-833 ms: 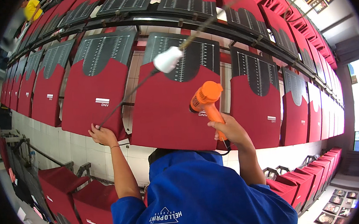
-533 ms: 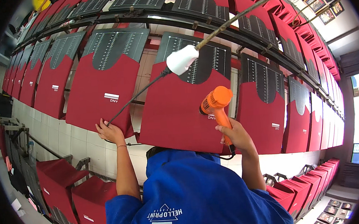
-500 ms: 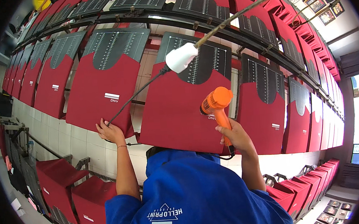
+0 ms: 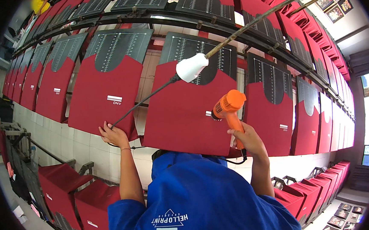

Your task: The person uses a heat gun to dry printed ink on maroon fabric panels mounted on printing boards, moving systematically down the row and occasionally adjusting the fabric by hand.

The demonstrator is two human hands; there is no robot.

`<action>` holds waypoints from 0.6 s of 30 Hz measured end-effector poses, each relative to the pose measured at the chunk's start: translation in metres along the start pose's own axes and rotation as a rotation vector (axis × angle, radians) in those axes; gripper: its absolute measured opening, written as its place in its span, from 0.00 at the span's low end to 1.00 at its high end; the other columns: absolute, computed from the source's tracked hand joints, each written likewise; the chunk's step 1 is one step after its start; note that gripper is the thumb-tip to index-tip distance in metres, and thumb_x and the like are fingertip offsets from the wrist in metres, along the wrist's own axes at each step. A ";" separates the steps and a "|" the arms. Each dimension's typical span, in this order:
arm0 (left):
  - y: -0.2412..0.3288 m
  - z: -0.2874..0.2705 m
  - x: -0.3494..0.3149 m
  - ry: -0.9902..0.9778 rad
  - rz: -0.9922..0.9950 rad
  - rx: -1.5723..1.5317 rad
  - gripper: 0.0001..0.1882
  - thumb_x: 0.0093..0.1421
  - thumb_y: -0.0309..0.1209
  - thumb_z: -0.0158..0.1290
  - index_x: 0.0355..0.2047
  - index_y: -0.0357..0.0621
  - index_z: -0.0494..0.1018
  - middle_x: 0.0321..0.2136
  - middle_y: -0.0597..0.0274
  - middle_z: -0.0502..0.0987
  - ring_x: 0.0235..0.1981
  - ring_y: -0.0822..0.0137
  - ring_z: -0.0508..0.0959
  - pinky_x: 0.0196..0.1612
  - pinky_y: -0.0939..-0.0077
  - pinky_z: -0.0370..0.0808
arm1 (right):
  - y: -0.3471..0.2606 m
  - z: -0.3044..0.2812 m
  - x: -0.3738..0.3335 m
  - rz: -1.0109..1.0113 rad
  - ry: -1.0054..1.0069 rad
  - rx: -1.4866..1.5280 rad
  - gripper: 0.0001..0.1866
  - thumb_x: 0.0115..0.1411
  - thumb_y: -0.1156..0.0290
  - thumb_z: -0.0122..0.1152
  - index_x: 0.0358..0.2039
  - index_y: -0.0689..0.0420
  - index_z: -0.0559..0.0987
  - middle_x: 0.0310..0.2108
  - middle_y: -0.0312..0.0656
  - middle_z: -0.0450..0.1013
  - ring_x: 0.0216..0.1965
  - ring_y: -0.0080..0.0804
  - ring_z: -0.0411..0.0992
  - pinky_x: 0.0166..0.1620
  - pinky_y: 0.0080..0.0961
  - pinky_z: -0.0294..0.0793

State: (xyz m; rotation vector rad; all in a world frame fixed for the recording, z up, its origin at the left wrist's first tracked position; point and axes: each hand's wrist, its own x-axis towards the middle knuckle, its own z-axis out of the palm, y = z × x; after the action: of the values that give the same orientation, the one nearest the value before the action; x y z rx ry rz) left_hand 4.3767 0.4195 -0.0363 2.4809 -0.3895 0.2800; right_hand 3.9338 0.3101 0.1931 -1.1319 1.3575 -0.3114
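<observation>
My right hand (image 4: 250, 140) is wrapped round the handle of an orange hot-air gun (image 4: 230, 103). Its dark nozzle points left, over the small white print near the lower right of a red garment (image 4: 176, 120). That garment lies flat on a black board (image 4: 173, 49) marked with white scales. At the lower edge of the neighbouring red garment (image 4: 101, 91), my left hand (image 4: 115, 135) has its fingers curled round a black cord (image 4: 143, 101). From there the cord rises to a white plug connector (image 4: 192, 67), which hangs from a long thin rod (image 4: 267, 13).
Rows of boards with red garments extend to both sides, mounted along a black metal rail (image 4: 160, 20). Behind me stand more draped boards (image 4: 62, 179). At the far upper left is a person in yellow (image 4: 40, 4). Framed pictures (image 4: 335, 12) hang at the upper right.
The hot-air gun and my right hand have shifted slightly to the right. The white connector has swung a little right and down with its cord. My left hand stays in place.
</observation>
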 end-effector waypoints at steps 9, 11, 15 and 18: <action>-0.011 0.003 -0.001 -0.048 0.086 0.057 0.18 0.70 0.38 0.41 0.56 0.49 0.71 0.64 0.48 0.58 0.62 0.38 0.56 0.62 0.48 0.58 | 0.020 -0.020 -0.005 -0.023 0.030 0.089 0.14 0.62 0.68 0.57 0.45 0.62 0.72 0.24 0.32 0.68 0.20 0.17 0.70 0.24 0.17 0.72; -0.015 0.001 -0.001 -0.082 0.106 0.030 0.18 0.70 0.38 0.41 0.56 0.48 0.70 0.64 0.45 0.58 0.63 0.37 0.56 0.63 0.47 0.57 | 0.020 -0.020 -0.010 0.000 0.030 0.107 0.14 0.62 0.69 0.57 0.45 0.62 0.72 0.24 0.33 0.68 0.20 0.17 0.69 0.24 0.18 0.72; -0.033 -0.003 0.012 -0.160 0.147 -0.041 0.20 0.71 0.37 0.39 0.56 0.41 0.69 0.64 0.36 0.56 0.65 0.39 0.54 0.65 0.49 0.52 | 0.016 -0.021 -0.023 0.035 0.047 0.107 0.14 0.62 0.68 0.58 0.44 0.63 0.71 0.26 0.33 0.67 0.20 0.17 0.69 0.24 0.18 0.72; -0.035 -0.013 0.030 -0.197 0.132 -0.077 0.20 0.71 0.37 0.38 0.56 0.39 0.68 0.64 0.33 0.54 0.66 0.41 0.53 0.65 0.50 0.51 | 0.019 -0.012 -0.024 0.039 0.076 0.132 0.15 0.62 0.68 0.58 0.45 0.63 0.71 0.26 0.33 0.67 0.19 0.18 0.69 0.24 0.19 0.72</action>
State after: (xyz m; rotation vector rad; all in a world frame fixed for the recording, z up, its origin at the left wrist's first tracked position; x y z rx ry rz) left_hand 4.4155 0.4476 -0.0359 2.4184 -0.6353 0.0709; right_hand 3.9086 0.3316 0.1951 -0.9914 1.4034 -0.4136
